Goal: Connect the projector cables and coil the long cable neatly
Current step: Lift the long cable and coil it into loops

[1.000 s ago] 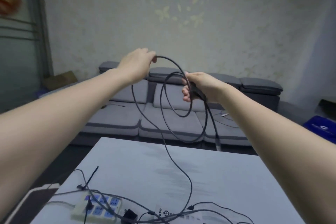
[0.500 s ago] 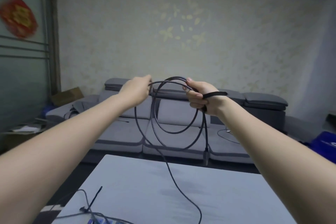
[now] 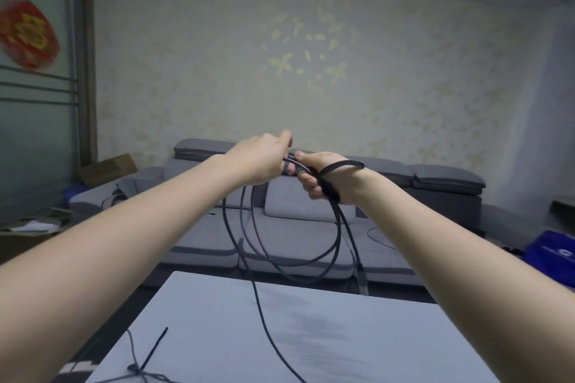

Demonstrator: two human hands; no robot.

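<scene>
A long black cable [image 3: 298,264] hangs in several loops from my raised hands, in front of the sofa. My right hand [image 3: 326,177] grips the top of the loops, and a black strap [image 3: 342,165] sticks out over its wrist. My left hand [image 3: 264,158] is right beside it, its fingers pinching the cable where the loops gather. One free strand [image 3: 264,320] drops from the coil onto the white table [image 3: 342,336] and runs off the bottom edge. The cable's plug end [image 3: 361,274] dangles below my right hand. No projector is in view.
A black cable tie [image 3: 152,351] and thin wires lie on the table's near left corner. Behind the table stands a grey sofa [image 3: 311,227]. A cardboard box [image 3: 109,168] sits at the left, a blue bag [image 3: 553,255] at the right.
My left hand has moved right and brought its length of cable to my right hand, closing another loop. My head has tilted up, so the power strip and table wires dropped out of view.
</scene>
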